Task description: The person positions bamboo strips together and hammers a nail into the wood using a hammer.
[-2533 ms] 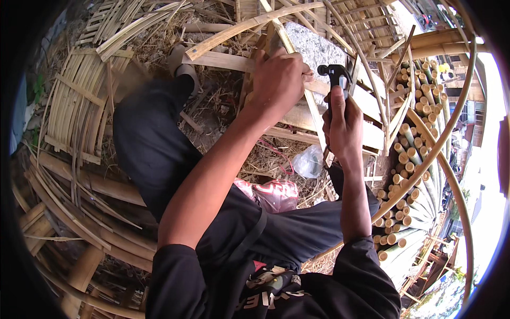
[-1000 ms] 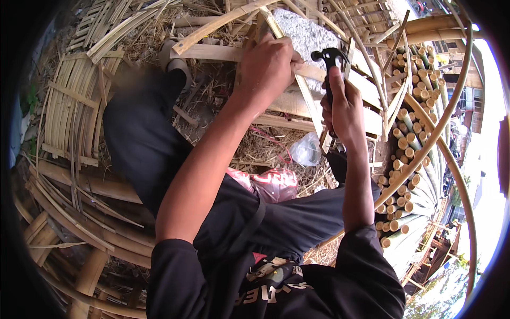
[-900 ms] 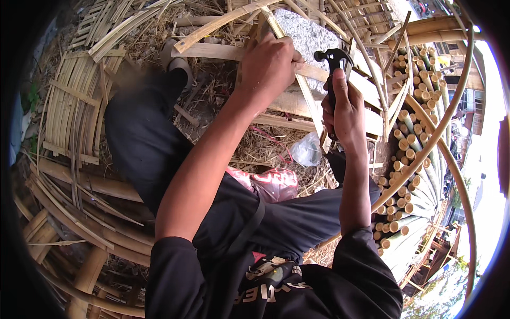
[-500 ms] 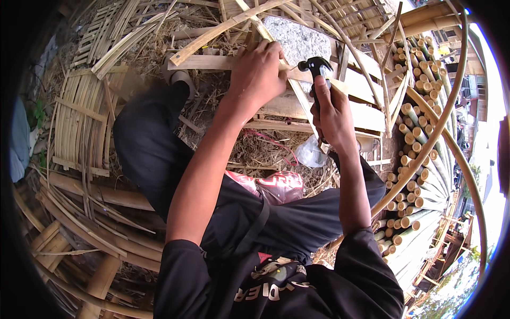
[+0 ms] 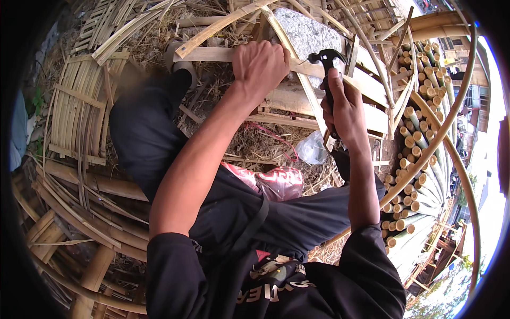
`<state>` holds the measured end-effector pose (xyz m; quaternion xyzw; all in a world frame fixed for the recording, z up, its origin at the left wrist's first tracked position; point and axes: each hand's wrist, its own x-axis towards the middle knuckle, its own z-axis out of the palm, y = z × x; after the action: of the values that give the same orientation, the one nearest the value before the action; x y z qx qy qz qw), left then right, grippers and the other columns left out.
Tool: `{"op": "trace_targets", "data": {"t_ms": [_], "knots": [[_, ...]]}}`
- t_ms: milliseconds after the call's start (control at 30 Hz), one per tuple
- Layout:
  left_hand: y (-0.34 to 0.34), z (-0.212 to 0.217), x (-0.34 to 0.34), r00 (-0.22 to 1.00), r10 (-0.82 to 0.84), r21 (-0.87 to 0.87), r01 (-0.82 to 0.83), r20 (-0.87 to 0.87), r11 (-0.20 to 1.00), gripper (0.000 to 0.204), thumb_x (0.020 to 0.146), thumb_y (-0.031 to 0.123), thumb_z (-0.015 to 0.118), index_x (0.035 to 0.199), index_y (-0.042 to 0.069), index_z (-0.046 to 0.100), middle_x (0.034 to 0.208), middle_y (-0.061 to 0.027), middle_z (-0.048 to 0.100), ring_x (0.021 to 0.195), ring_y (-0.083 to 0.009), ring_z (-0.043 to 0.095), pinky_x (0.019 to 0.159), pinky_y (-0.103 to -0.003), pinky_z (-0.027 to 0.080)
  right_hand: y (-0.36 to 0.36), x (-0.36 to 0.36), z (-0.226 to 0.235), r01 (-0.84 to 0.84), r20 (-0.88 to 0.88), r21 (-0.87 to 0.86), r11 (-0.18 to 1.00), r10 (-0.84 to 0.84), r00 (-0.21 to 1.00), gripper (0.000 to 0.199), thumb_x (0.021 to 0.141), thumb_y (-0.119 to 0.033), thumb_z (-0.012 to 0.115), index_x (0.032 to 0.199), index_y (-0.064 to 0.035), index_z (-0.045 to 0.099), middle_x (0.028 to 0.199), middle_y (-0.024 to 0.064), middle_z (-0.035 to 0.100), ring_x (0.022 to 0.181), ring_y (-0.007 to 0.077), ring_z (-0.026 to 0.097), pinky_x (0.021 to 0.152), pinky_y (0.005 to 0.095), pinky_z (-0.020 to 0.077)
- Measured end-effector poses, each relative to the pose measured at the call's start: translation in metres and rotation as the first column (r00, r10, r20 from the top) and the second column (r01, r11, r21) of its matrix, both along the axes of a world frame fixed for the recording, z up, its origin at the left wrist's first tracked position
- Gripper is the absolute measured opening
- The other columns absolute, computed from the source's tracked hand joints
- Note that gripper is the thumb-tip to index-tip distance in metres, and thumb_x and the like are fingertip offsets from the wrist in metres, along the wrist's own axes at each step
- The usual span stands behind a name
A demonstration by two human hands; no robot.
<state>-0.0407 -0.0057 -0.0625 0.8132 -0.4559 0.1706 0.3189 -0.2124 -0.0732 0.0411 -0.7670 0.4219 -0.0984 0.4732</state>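
Note:
My left hand (image 5: 260, 65) is closed around a flat bamboo slat (image 5: 204, 54) that runs crosswise in front of me. A thinner bamboo strip (image 5: 308, 91) crosses this slat at a slant, just right of my left hand. In my right hand (image 5: 346, 103) is a claw hammer (image 5: 328, 80), gripped by its dark handle with the thumb along it. Its black head sits over the slat, right of the crossing. Whether the head touches the wood I cannot tell. The fingertips of my left hand are hidden behind its back.
A speckled stone block (image 5: 305, 31) lies behind the slats. Long bamboo poles (image 5: 411, 183) are stacked at the right, with a bent pole (image 5: 443, 130) arching before them. A slatted bamboo panel (image 5: 79, 103) lies at the left. A clear plastic bag (image 5: 312, 148) rests near my knee.
The hammer and my right hand have shifted slightly right and up. The slats appear a little further right, and my left hand remains on the crosswise slat.

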Motion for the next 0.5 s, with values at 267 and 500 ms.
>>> {"op": "trace_targets", "data": {"t_ms": [267,500], "knots": [[0.001,-0.006,0.001,0.997,0.003,-0.003,-0.003,0.083,1.0,0.048,0.095,0.027,0.057,0.048,0.021,0.05,0.041,0.0046,0.041,0.037,-0.0076,0.032,0.035,-0.03,0.026,0.002,0.004,-0.001,-0.054,0.025,-0.182,0.982,0.059,0.998,0.054,0.107,-0.048,0.043,0.082,-0.0024,0.057,0.051,-0.0037,0.041,0.042,0.0039,0.037,0.039,0.0252,0.0266],[-0.005,-0.006,0.002,1.0,-0.002,0.034,0.002,0.011,0.999,0.046,0.095,0.023,0.059,0.049,0.014,0.056,0.039,-0.0037,0.048,0.033,-0.0164,0.045,0.034,-0.034,0.035,0.004,0.003,0.004,-0.079,-0.103,-0.199,0.977,0.059,0.993,0.056,0.107,-0.046,0.042,0.082,0.0008,0.058,0.056,0.0026,0.051,0.05,0.012,0.047,0.049,0.0317,0.0376]]}}
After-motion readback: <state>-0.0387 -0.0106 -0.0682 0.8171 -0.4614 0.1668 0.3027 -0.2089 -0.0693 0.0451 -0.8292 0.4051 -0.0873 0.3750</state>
